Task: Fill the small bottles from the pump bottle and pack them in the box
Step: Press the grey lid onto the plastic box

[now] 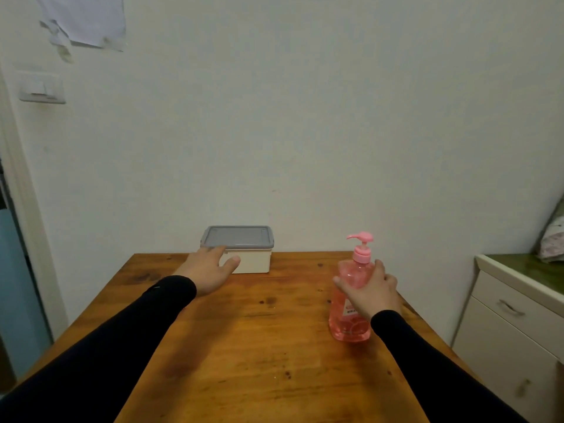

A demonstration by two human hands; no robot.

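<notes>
The right hand [370, 296] is wrapping its grip around the pump bottle [351, 303], which is standing upright near the tabletop's [259, 346] right edge, full of pink liquid. The left hand [210, 270] is reaching, fingers spread, at the lidded box [244, 248] sitting against the far edge; whether it is touching, I cannot tell.

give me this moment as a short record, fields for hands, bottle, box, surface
left hand: left hand reaches to the box, fingers straight, at its front left corner
right hand: right hand wraps round the pump bottle's body
pump bottle: pump bottle pink, upright on the table, right side, nozzle pointing left
box: box cream with grey lid on, at the table's far edge by the wall
small bottles: none in view
surface: wooden table
beside: white cabinet at right
</notes>
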